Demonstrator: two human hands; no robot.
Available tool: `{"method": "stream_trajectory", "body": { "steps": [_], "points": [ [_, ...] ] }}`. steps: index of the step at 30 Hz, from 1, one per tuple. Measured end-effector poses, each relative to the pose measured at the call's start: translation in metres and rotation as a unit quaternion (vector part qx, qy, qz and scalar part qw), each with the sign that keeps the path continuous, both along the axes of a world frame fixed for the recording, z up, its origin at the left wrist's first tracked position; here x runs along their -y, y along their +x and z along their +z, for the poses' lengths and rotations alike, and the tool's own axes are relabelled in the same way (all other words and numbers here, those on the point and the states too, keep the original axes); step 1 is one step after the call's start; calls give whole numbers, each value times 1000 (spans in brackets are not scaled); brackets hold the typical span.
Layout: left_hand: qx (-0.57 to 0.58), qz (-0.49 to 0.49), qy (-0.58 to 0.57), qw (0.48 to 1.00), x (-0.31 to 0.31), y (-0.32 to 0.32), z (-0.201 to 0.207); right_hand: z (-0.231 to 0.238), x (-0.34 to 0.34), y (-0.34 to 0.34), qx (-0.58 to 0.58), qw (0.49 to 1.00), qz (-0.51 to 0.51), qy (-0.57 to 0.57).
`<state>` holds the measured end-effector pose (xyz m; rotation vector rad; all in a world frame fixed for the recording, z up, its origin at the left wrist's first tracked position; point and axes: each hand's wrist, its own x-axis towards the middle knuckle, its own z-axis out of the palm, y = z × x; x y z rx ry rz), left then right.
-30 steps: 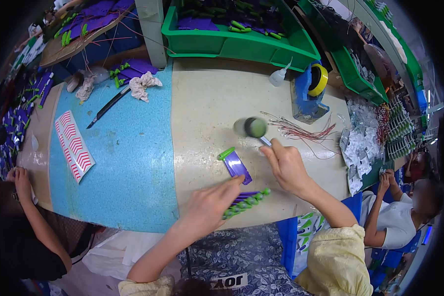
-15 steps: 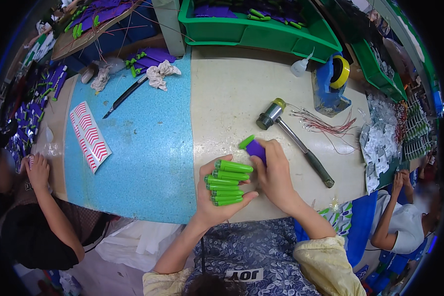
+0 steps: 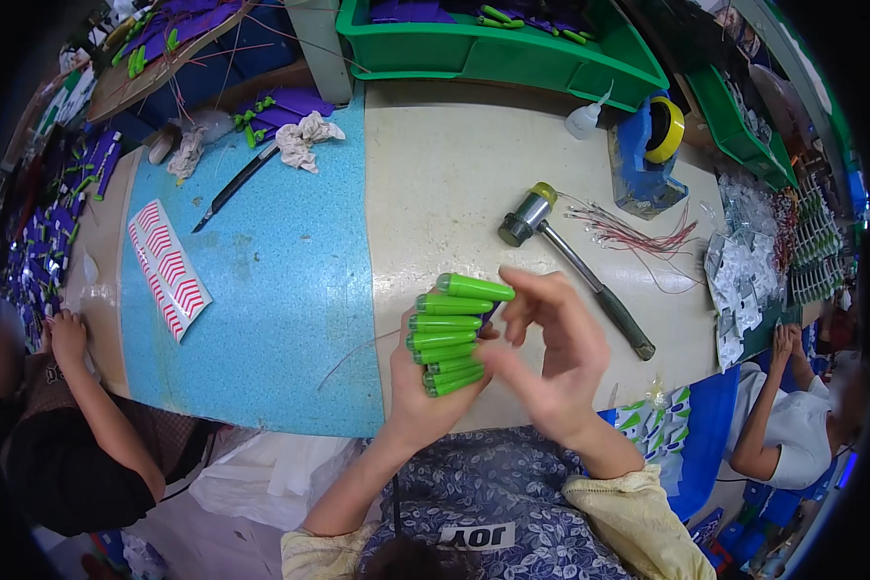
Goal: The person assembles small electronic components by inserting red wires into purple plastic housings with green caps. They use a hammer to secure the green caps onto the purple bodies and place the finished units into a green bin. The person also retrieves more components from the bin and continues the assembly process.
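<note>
Clasping gathered green-ended pieces [image 3: 452, 325] in left hand [image 3: 418, 406] beside spread-fingered right hand [image 3: 568, 365], with more loose in far bin [image 3: 435, 53].

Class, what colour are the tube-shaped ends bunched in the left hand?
The tube-shaped ends are bright green, shown best in the head view.

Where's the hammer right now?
In the head view, the hammer lies right of centre on the table, between the right hand and the red wires.
</note>
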<state>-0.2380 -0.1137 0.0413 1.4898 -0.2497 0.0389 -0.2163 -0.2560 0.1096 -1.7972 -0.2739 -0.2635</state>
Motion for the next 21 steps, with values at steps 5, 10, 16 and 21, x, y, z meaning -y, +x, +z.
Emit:
{"method": "stream_trajectory", "body": {
  "steps": [5,10,16,21],
  "points": [
    [40,97,47,993,11,-1,-2,20,-17,10,-17,986,-50,-160],
    [-189,146,-193,952,13,-6,9,21,-4,19,-128,977,-72,-156],
    [-98,249,-248,931,3,-9,32,-37,36,34,-59,959,-94,-259],
    [79,-131,239,959,-10,-8,50,-70,68,40,85,860,-174,-473]
  ]
}}
